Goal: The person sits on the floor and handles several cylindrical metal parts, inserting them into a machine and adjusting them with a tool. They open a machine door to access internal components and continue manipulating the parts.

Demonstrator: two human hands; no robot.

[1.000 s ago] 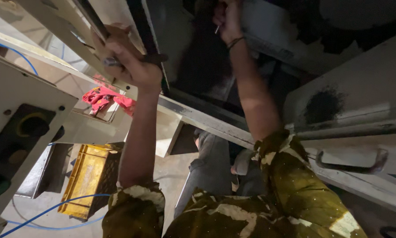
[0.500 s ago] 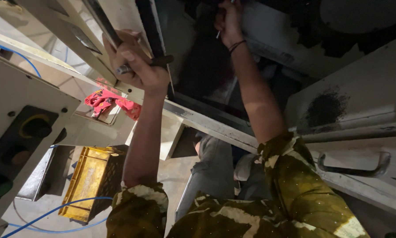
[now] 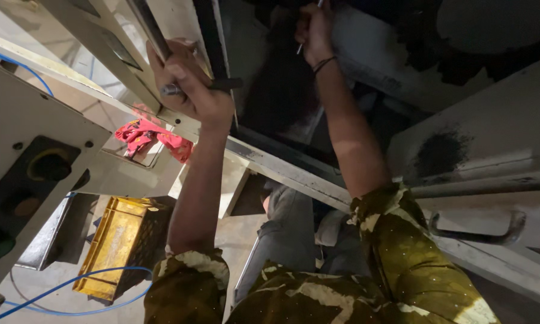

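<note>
Gripping a dark-handled tool in the clenched left hand, handle jutting right of the fist, metal shaft end poking out on the left, against the pale machine frame. Reaching higher with the right hand, fingers closed around a thin metal rod inside the dark machine opening. Lying below left: red rag, yellow crate, blue cable.

Dim light is falling on pale machine panels. A yellow crate and blue cable are lying on the concrete floor.
</note>
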